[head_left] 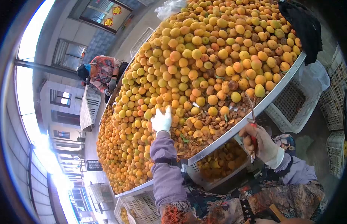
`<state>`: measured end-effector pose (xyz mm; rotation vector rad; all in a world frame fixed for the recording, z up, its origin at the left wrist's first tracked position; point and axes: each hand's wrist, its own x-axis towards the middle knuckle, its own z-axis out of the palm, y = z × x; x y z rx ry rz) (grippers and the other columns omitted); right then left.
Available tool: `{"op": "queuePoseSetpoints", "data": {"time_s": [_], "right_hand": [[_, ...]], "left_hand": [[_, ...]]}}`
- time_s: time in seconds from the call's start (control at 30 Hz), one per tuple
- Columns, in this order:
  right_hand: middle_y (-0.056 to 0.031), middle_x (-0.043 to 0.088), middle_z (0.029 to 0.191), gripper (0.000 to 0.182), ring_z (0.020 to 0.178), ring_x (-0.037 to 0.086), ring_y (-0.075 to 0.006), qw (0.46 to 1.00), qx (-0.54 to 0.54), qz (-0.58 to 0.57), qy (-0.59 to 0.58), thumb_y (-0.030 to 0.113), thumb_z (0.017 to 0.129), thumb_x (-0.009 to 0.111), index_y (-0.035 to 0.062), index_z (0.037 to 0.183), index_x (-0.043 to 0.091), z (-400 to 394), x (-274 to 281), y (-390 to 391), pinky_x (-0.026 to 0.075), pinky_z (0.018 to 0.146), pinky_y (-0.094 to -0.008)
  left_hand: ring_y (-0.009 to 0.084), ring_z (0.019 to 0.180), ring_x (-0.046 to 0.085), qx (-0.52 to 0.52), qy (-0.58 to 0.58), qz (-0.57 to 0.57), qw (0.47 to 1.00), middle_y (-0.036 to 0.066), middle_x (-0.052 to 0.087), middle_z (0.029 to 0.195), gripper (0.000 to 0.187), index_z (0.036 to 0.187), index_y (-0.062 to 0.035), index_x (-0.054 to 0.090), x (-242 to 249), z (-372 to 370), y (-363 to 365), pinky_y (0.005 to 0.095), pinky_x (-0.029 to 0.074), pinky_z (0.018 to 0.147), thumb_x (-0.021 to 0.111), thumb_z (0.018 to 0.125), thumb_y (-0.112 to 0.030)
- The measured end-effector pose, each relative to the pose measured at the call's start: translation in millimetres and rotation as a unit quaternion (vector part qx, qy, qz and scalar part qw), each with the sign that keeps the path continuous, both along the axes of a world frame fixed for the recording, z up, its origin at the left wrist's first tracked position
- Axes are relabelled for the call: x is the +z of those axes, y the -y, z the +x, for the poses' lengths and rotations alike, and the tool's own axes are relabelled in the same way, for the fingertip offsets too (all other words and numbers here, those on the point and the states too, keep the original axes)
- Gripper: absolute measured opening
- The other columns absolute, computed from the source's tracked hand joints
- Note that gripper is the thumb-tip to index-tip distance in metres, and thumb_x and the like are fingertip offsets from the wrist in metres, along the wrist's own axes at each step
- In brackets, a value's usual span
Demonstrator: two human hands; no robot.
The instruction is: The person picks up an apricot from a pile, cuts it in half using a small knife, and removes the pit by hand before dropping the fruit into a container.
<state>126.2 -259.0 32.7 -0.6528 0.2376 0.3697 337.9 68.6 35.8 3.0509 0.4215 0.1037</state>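
Observation:
A large heap of yellow-orange apricots (188,63) fills a metal-edged table. My left hand (161,120), in a white glove, reaches into the heap, its visible fingers spread against the apricots; whether one sits between them is hidden. My right hand (262,145), also gloved, is closed round red-handled shears (252,115) near the table's rim, blades pointing up. Between the hands lie split, brownish apricot pieces (207,128) with some green leaves. Below the rim, a crate (194,172) holds more apricots or halves.
The metal rim (272,89) runs diagonally past my right hand. A white plastic crate (293,119) stands at right, with more crates (335,149) beyond. Black cloth (304,28) hangs over the far corner. Another person (104,72) works across the heap. A further crate (140,209) sits at lower left.

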Motion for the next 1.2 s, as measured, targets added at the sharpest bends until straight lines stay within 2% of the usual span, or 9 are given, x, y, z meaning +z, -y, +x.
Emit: {"op": "queuePoseSetpoints", "data": {"time_s": [0.2,0.27,0.53,0.67,0.8,0.87,0.93,1.07,1.2], "right_hand": [[-0.0003,0.048,0.057,0.027,0.044,0.043,-0.0091,0.998,0.048,0.044,-0.012,0.03,0.093,0.052,0.0033,0.09,0.058,9.2,9.1,-13.2,0.036,0.041,-0.0239],[-0.0011,0.049,0.058,0.026,0.045,0.044,-0.0099,0.997,0.05,0.055,-0.002,0.028,0.093,0.051,0.0028,0.09,0.057,8.4,9.0,-15.6,0.037,0.042,-0.0243],[-0.0025,0.048,0.056,0.026,0.044,0.046,-0.0104,0.998,0.036,0.023,-0.044,0.029,0.093,0.051,0.0031,0.09,0.055,-6.4,1.6,0.8,0.038,0.042,-0.0246],[-0.0036,0.049,0.056,0.024,0.045,0.047,-0.0106,0.997,0.023,0.021,-0.068,0.027,0.092,0.051,0.0029,0.09,0.054,0.3,-0.4,2.1,0.039,0.042,-0.025],[-0.0033,0.049,0.057,0.021,0.046,0.047,-0.011,0.995,0.009,0.017,-0.098,0.023,0.092,0.051,0.0021,0.09,0.054,7.9,1.0,2.1,0.04,0.043,-0.0254],[-0.0036,0.05,0.058,0.02,0.046,0.047,-0.0113,0.994,0.011,0.029,-0.103,0.022,0.092,0.051,0.0021,0.09,0.054,9.6,-1.3,4.5,0.041,0.043,-0.0255],[-0.0038,0.051,0.059,0.018,0.047,0.048,-0.0115,0.993,0.0,0.049,-0.106,0.02,0.092,0.051,0.0021,0.09,0.054,9.3,-3.0,4.4,0.041,0.043,-0.0256],[-0.0039,0.051,0.06,0.019,0.048,0.049,-0.0109,0.994,0.024,0.038,-0.102,0.021,0.092,0.051,0.0022,0.09,0.054,8.1,2.1,2.9,0.04,0.043,-0.0246],[-0.0034,0.051,0.059,0.023,0.045,0.046,-0.0106,0.995,0.024,0.032,-0.094,0.026,0.092,0.053,0.0024,0.092,0.055,5.5,0.9,0.8,0.037,0.042,-0.0233]], "left_hand": [[0.0353,0.111,0.048,-0.015,-0.062,0.025,0.998,0.017,0.059,0.116,0.064,0.128,-0.0172,0.05,8.5,-5.4,38.7,0.0433,0.037,0.096,0.048,0.081,-0.061],[0.034,0.107,0.052,-0.129,-0.024,-0.204,0.97,0.018,0.059,0.116,0.061,0.128,-0.0173,0.049,-8.7,-7.7,40.2,0.0412,0.04,0.094,0.051,0.082,-0.058],[0.0205,0.113,0.052,-0.198,0.16,-0.443,0.86,0.013,0.055,0.122,0.047,0.128,-0.0045,0.048,5.6,11.9,53.1,0.0315,0.041,0.096,0.062,0.086,-0.02],[0.0357,0.109,0.052,-0.106,0.143,-0.086,0.98,0.019,0.056,0.114,0.053,0.124,-0.0081,0.05,-6.3,52.8,-23.3,0.0422,0.041,0.093,0.054,0.085,-0.044],[0.0357,0.11,0.051,-0.144,0.034,-0.011,0.989,0.022,0.045,0.126,0.067,0.129,-0.0133,0.047,-40.2,89.1,-56.1,0.0435,0.041,0.092,0.047,0.081,-0.06],[0.0402,0.107,0.05,-0.035,-0.016,0.09,0.995,0.023,0.045,0.125,0.068,0.131,-0.017,0.046,-13.7,65.4,6.4,0.0475,0.04,0.094,0.047,0.08,-0.063],[0.0408,0.106,0.049,-0.064,0.065,0.014,0.996,0.02,0.045,0.127,0.063,0.128,-0.0173,0.05,-33.3,63.2,-5.5,0.0478,0.04,0.093,0.052,0.08,-0.059],[0.039,0.106,0.049,-0.113,0.009,0.034,0.993,0.017,0.049,0.124,0.056,0.123,-0.0157,0.054,-17.1,42.4,19.6,0.047,0.04,0.092,0.055,0.081,-0.053],[0.0374,0.103,0.051,-0.171,0.0,-0.109,0.979,0.018,0.054,0.118,0.05,0.118,-0.0131,0.057,-21.8,30.2,27.5,0.0431,0.042,0.09,0.058,0.082,-0.047]]}}
